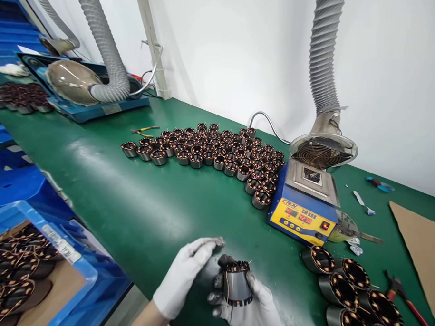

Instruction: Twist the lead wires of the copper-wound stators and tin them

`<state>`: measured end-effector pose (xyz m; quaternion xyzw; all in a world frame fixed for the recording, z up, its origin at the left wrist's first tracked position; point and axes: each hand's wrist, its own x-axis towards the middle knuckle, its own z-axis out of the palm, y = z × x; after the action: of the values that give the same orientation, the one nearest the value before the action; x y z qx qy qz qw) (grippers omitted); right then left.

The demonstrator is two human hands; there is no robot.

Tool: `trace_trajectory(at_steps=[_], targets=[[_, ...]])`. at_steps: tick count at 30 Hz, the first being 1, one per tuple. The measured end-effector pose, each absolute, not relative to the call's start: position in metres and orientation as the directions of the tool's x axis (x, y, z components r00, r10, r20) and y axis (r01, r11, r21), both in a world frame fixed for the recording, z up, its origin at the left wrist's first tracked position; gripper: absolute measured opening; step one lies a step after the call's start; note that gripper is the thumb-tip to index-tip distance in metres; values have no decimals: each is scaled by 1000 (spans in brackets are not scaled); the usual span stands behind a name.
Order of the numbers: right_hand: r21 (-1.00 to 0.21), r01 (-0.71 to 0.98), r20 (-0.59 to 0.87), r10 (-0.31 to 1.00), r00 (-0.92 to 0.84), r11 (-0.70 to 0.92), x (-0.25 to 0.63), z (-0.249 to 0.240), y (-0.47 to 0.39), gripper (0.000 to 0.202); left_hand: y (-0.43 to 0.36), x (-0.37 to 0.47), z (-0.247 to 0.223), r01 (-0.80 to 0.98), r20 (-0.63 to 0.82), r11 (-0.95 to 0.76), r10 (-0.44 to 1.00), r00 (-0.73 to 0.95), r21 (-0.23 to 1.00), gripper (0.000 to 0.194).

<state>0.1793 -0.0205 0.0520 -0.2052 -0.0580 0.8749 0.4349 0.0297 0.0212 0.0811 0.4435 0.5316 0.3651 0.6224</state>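
White gloves cover both hands. The right grip (260, 309) is closed around a wound core (240, 285), thumb on one side and fingers on the other. The core is held over the near part of the tabletop (131, 193), roughly upright, with a thin copper wire (226, 287) running down its outer wall. This hold probably serves to steady the smooth wall while leaving the slotted upper end unobstructed. The left grip (187, 276) is just beside the core, fingers extended and drawn close together; blur and dark fingertips prevent confirming whether they pinch anything fine. Beyond the hands, a large group of cores (221, 158) stands on end, closely set, presumably to save space and keep the wound ends accessible. At the right end of this group stands a blue-and-yellow powered unit (301, 211) with a lit red display. Its metal top plate (327, 186) lies near an extraction hood (321, 154), a position apparently intended to draw fumes into the grey duct (324, 52). A smaller cluster of cores (329, 290) sits at the near right, beside red-handled pliers (395, 285). To the left, a blue bin (87, 265) contains further cores, its walls likely preventing them from rolling.
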Motion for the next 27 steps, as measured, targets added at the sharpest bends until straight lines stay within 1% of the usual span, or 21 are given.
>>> trace_trajectory(at_steps=[1, 3, 4, 5, 6, 8, 9, 11, 12, 13, 14, 15, 16, 18, 19, 20, 21, 23, 24, 25, 27], targets=[[-265, -750, -318, 790, -524, -605, 178, 51, -20, 40, 19, 27, 79, 91, -321, 308, 918, 233, 947, 42], [-272, -776, -339, 811, -476, -569, 176, 48, -20, 35, 13, 27, 76, 245, -264, 180, 889, 375, 953, 74], [-284, -783, -343, 821, -457, -554, 175, 47, -21, 32, 12, 30, 75, 281, -227, 114, 883, 411, 953, 84], [-292, -784, -340, 826, -450, -548, 175, 46, -21, 29, 11, 34, 76, 290, -190, 67, 888, 419, 955, 80], [-300, -776, -332, 823, -460, -555, 175, 45, -21, 26, 13, 39, 77, 279, -169, 56, 901, 400, 959, 64], [-311, -751, -301, 810, -503, -582, 177, 45, -21, 27, 19, 48, 80, 191, -212, 159, 930, 301, 969, 24], [-314, -738, -285, 800, -528, -598, 178, 46, -21, 30, 22, 50, 80, 114, -270, 250, 935, 230, 962, 18], [-299, -713, -258, 773, -580, -635, 180, 47, -19, 39, 28, 49, 80, -79, -368, 374, 926, 80, 924, 24], [-278, -704, -250, 757, -604, -653, 181, 48, -18, 44, 30, 46, 78, -158, -389, 387, 921, 17, 909, 28], [-250, -699, -246, 743, -623, -670, 182, 49, -18, 47, 29, 42, 77, -189, -392, 383, 920, -14, 904, 31], [-222, -699, -246, 733, -634, -679, 182, 50, -17, 49, 27, 38, 76, -161, -372, 366, 928, -4, 916, 32], [-199, -709, -250, 735, -631, -676, 181, 50, -16, 50, 24, 34, 75, -81, -337, 340, 940, 53, 937, 33], [-183, -728, -258, 746, -613, -661, 180, 51, -16, 50, 19, 32, 75, 29, -307, 306, 943, 126, 952, 40], [-170, -764, -275, 775, -569, -622, 179, 51, -15, 47, 9, 34, 75, 220, -256, 201, 931, 259, 955, 72], [-167, -771, -278, 780, -561, -614, 179, 51, -16, 46, 6, 37, 76, 242, -249, 180, 924, 291, 953, 82], [-167, -768, -273, 777, -567, -619, 179, 50, -16, 46, 4, 42, 78, 220, -277, 219, 918, 284, 951, 82], [-170, -748, -265, 761, -592, -641, 179, 50, -16, 48, 4, 47, 79, 174, -343, 307, 905, 251, 936, 71], [-188, -697, -262, 719, -643, -692, 180, 49, -17, 50, 9, 55, 80, 2, -444, 450, 882, 156, 893, 34], [-201, -677, -267, 705, -657, -708, 181, 48, -17, 49, 14, 58, 79, -92, -458, 465, 885, 84, 881, 19], [-214, -661, -276, 694, -665, -719, 181, 47, -18, 48, 19, 59, 78, -170, -446, 440, 895, 5, 882, 8], [-220, -643, -297, 678, -673, -734, 183, 44, -19, 47, 27, 57, 74, -290, -387, 341, 915, -118, 894, 14]])
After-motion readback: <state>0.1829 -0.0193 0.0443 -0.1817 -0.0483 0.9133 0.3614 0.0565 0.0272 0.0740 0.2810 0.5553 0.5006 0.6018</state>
